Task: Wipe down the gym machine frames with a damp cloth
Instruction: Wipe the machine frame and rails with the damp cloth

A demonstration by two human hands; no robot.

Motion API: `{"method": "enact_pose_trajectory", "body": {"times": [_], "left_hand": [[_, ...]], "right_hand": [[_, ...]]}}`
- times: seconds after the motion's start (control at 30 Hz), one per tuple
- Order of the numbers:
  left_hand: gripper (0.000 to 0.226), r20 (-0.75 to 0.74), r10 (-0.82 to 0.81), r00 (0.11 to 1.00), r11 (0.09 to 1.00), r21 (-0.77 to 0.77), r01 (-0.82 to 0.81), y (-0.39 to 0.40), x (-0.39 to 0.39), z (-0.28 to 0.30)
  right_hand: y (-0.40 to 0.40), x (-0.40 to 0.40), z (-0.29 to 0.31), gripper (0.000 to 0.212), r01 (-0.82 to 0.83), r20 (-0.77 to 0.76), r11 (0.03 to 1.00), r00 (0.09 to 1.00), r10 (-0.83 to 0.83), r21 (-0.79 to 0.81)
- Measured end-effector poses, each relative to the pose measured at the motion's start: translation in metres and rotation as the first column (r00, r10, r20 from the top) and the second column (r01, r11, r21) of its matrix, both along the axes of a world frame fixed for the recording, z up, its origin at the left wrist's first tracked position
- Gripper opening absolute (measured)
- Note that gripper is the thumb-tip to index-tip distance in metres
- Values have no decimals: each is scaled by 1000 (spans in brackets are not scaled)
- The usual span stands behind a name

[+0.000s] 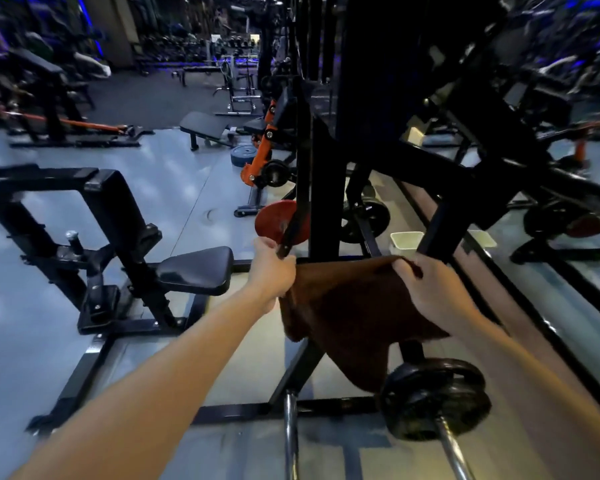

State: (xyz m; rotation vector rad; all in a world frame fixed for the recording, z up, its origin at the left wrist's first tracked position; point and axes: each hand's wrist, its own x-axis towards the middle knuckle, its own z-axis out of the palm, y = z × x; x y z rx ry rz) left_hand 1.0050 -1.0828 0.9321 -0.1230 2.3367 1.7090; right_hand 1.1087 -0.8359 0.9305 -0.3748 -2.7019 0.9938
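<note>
Head cam: a brown cloth [343, 306] hangs stretched at centre frame, right in front of the black machine frame [321, 188]. The left hand [272, 268] is bunched around its left corner and the right hand [430, 289] pinches the right corner. A black weight plate [433, 398] sits lower right, just below the cloth's drooping tip.

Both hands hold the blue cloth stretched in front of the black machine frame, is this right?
Not quite: the head view shows a brown cloth, not blue. The left hand and right hand do hold it stretched before the black machine frame.
</note>
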Motion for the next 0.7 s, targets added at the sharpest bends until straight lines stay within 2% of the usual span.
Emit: {"method": "enact_pose_trajectory", "body": {"times": [0.1, 0.13, 0.2, 0.27, 0.33, 0.4, 0.5, 0.57, 0.67, 0.7], "left_hand": [[7, 204, -18, 979, 979, 204, -25, 20, -14, -3], [10, 276, -45, 960, 956, 289, -39, 25, -18, -3], [13, 379, -97, 920, 896, 437, -86, 38, -22, 2], [3, 408, -115, 906, 872, 479, -104, 53, -23, 6], [15, 390, -161, 907, 874, 484, -53, 78, -23, 3], [12, 317, -268, 910, 872, 481, 90, 102, -16, -6], [34, 237, -391, 889, 885, 361, 293, 132, 0, -24], [29, 251, -488, 836, 860, 301, 412, 151, 13, -31], [7, 282, -634, 720, 773, 198, 602, 187, 33, -41], [13, 260, -672, 694, 738, 149, 659, 201, 38, -46]], "right_hand": [[29, 0, 17, 32, -24, -9, 994, 1000, 25, 107], [35, 2, 22, 35, -30, 16, 992, 999, 29, 121], [48, 5, 25, 51, 1, 55, 988, 998, -10, 154], [56, 9, 21, 65, 35, 45, 989, 998, -42, 142], [68, 15, 13, 74, 62, 48, 987, 996, -70, 146], [77, 23, 1, 79, 100, 59, 986, 992, -109, 137], [97, 36, -11, 68, 142, 46, 986, 988, -146, 87], [116, 42, -15, 65, 169, 40, 985, 985, -171, 31], [157, 49, -25, 93, 139, -1, 990, 990, -139, -29], [175, 52, -28, 100, 110, -7, 993, 994, -111, -48]]}}
